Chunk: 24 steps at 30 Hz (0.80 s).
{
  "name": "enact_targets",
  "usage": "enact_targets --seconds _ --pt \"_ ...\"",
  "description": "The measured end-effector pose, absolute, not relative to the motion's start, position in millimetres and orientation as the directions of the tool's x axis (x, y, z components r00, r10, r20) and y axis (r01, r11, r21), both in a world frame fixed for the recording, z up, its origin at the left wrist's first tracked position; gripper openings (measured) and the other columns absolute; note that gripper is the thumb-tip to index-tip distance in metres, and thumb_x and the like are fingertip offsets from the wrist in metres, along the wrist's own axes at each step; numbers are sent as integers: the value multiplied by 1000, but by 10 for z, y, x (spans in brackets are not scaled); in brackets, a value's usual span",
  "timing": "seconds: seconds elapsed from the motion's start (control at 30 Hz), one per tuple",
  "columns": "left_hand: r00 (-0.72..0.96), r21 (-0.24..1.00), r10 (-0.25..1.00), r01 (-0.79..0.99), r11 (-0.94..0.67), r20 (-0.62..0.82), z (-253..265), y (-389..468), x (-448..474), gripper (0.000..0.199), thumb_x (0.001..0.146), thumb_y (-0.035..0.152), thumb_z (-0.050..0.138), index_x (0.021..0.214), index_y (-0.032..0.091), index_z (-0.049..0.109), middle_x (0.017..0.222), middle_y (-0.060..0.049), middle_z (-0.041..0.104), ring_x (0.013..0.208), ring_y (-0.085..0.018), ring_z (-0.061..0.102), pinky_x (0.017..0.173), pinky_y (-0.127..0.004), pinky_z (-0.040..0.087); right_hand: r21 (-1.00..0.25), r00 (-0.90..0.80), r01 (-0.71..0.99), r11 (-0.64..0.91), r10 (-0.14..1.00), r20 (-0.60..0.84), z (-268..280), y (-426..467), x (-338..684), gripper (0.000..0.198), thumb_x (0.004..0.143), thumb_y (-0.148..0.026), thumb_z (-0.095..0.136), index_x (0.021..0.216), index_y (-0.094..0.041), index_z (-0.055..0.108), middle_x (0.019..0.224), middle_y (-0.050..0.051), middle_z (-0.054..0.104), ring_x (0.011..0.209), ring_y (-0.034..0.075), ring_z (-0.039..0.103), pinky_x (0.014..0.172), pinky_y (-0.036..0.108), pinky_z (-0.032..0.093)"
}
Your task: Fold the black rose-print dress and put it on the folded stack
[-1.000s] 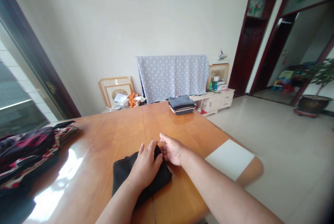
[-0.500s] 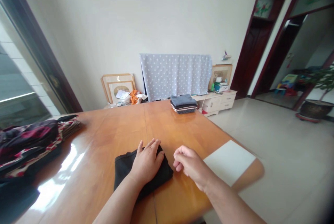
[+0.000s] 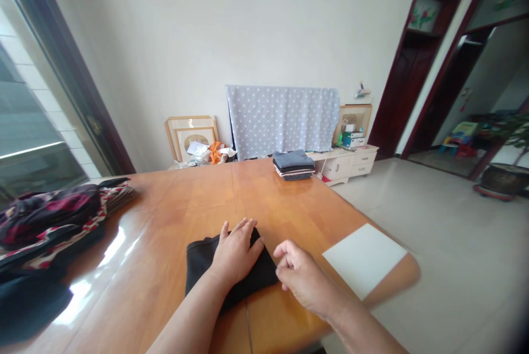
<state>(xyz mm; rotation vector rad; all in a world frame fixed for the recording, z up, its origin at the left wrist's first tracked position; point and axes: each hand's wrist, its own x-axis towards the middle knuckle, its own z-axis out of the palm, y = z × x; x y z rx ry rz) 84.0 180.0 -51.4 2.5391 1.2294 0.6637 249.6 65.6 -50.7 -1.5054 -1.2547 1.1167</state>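
A folded black garment lies on the wooden table in front of me. My left hand rests flat on top of it, fingers stretched out and the thumb apart. At the garment's right corner is my right hand, its fingers curled. Thumb and fingers meet at that corner and seem to pinch it, though the contact is partly hidden by the hand itself.
The wooden table carries a stack of folded clothes at its far edge and a heap of clothes on the left. A white sheet lies near the right edge. Beyond stands a white cabinet.
My right hand has moved down slightly, to the garment's right corner, and its index finger has lifted from the thumb. My left hand stays flat on the garment. The view has shifted a little.
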Motion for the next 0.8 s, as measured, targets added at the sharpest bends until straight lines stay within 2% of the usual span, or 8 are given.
enact_targets --seconds 0.13,0.33,0.43,0.53,0.67,0.8 --pt "557 344 788 709 -616 263 -509 1794 842 48 93 40 50 138 24 49 144 -14 55 143 -30 39 119 -62 4 -955 126 266 -132 987 -101 -479 603 2493 19 79 -18 53 97 -22 52 66 -6 57 61 13 58 62 25 43" --pt "577 242 783 746 -621 232 -509 1765 859 51 94 41 47 141 23 46 147 -9 54 146 -26 33 121 -59 11 -930 184 364 54 974 129 -285 569 2444 16 86 -29 54 98 -20 60 85 2 66 79 17 62 74 28 47" --pt "574 241 789 752 -614 221 -519 1762 863 51 95 44 44 141 23 47 147 -9 53 147 -26 31 121 -59 11 -920 149 383 82 977 149 -322 587 2415 15 87 -32 54 93 -20 63 84 2 67 78 17 61 73 28 47" --pt "565 328 802 734 -595 193 -494 1778 835 59 96 53 40 146 22 42 151 -9 49 148 -26 30 122 -58 8 -929 150 362 80 978 143 -368 604 2418 17 89 -34 54 87 -20 61 78 1 64 73 16 58 69 27 46" --pt "528 586 845 657 -474 92 -387 1820 756 73 98 64 24 157 22 23 157 -8 39 150 -20 26 124 -52 4 -924 191 372 91 967 172 -302 630 2458 23 90 -40 53 84 -19 62 71 -1 59 68 15 55 64 26 44" --pt "513 729 858 579 -366 23 -307 1856 700 74 98 66 12 155 23 31 164 -4 14 152 -18 13 125 -44 3 -895 233 423 145 936 262 -151 761 2403 31 91 -45 52 97 -19 68 89 5 70 83 20 64 77 31 51"
